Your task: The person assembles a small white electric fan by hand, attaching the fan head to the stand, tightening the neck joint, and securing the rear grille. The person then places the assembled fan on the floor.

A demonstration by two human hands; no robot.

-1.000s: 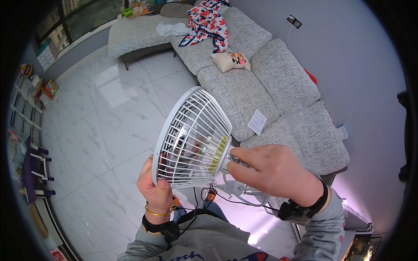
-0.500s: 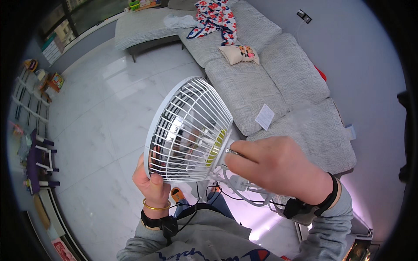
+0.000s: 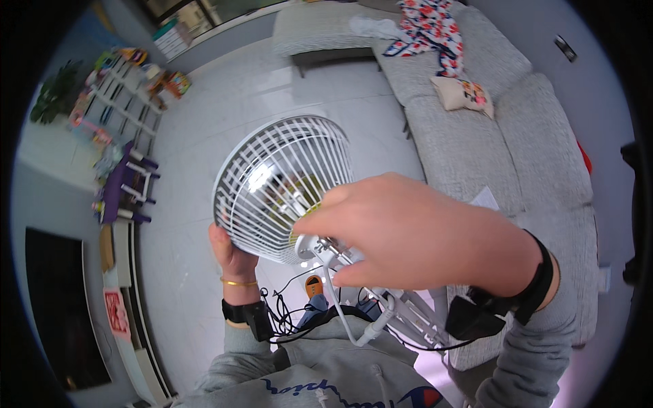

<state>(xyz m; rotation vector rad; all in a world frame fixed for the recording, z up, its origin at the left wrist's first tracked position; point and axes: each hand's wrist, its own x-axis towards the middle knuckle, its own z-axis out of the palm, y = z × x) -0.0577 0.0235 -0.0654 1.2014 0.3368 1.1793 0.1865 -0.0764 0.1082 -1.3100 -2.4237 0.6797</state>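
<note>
A white wire-caged fan head [image 3: 272,183] is tilted in front of me, with a shiny inside and yellow-green near its hub. My left hand [image 3: 231,248] grips the lower left of its rim, thumb up along the edge. Over the hub at the back of the cage reaches my right hand [image 3: 388,224], fingers curled against it and thumb below, partly hiding it. Small metal hardware [image 3: 325,246] shows at the white bracket under those fingers. A white tubular frame [image 3: 408,316] with a curved tube runs from the hub down toward my body.
Black cords [image 3: 282,316] hang below the fan by my legs. A grey sofa [image 3: 469,143] with a cushion [image 3: 462,96] and a patterned cloth [image 3: 432,30] stands to the right. At left are a purple small table [image 3: 122,183], a rack [image 3: 126,95] and a television [image 3: 64,306].
The view has swung, so the sofa sits further right and the television shows. The fan has turned, with its hub lower. My right hand has shifted left over the hub; my left stays on the rim.
</note>
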